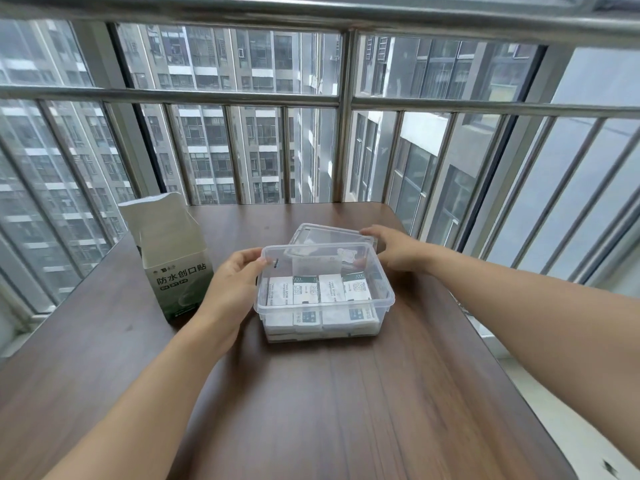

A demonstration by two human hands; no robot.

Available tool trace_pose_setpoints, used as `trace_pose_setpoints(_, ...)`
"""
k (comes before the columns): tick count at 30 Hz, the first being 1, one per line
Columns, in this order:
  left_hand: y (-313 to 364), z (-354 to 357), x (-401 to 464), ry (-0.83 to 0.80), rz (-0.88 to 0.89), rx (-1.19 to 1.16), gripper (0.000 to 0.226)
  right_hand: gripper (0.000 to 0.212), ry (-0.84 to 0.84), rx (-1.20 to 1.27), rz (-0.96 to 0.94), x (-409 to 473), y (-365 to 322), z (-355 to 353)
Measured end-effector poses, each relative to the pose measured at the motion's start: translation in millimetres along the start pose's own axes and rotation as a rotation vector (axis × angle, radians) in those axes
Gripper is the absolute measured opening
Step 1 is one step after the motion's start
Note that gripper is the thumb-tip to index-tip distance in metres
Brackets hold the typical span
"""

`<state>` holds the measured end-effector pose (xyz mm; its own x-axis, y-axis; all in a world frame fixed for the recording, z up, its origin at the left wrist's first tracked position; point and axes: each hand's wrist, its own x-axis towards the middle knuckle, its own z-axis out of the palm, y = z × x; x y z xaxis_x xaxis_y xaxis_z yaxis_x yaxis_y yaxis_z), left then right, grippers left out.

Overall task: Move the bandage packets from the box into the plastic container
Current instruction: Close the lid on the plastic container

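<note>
Head view: packets packed, lid next

Four bandage packets [317, 289] show in the top layer of the plastic container [387, 299], more beneath. The left hand [235, 278] grips its near-left rim, likely steadying it; the right hand [391, 251] holds the one clear lid [329, 237] propped behind, seemingly for closing. One open box [173, 258] stands left on the table [311, 410].

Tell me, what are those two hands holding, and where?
Left hand grips the clear plastic container by its left rim; right hand holds the clear lid at its right edge.
</note>
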<state>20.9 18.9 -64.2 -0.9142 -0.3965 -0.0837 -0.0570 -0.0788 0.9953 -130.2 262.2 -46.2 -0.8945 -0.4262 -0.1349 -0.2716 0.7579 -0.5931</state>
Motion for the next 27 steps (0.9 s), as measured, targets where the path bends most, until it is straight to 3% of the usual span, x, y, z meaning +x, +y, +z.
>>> trace_pose_setpoints(5, -0.8, -3.2, 0.4, -0.011, 0.009, 0.005, 0.014, 0.090, -0.094, -0.044, -0.011, 13.6, 5.8, 0.8)
trace_pose_setpoints(11, -1.4, -5.1, -0.9, -0.030, 0.006, -0.054, 0.014, 0.066, 0.049, -0.216, -0.144, 2.2, 8.8, -0.4)
trace_pose_setpoints(15, -3.7, -6.2, -8.4, -0.036, 0.010, -0.030, 0.017, 0.095, 0.112, -0.370, -0.064, 1.2, 23.7, -11.7)
trace_pose_setpoints(18, -2.8, -9.1, -15.2, -0.051, 0.029, 0.024, 0.022, 0.107, 0.236, 0.004, 0.010, -18.4, 29.9, -29.1)
trace_pose_setpoints(20, 0.7, -11.0, -21.0, -0.068, 0.042, 0.048, 0.025, 0.095, 0.244, 0.354, -0.067, -34.3, 27.9, -40.3)
trace_pose_setpoints(22, 4.4, -13.9, -23.3, -0.047, 0.061, 0.041, 0.031, 0.081, 0.180, 0.453, -0.201, -54.3, 16.5, -45.9)
trace_pose_setpoints(27, 22.1, -21.3, -21.0, 0.044, 0.028, 0.053, 0.060, 0.086, 0.024, 0.020, -0.450, -86.0, -28.0, -29.0)
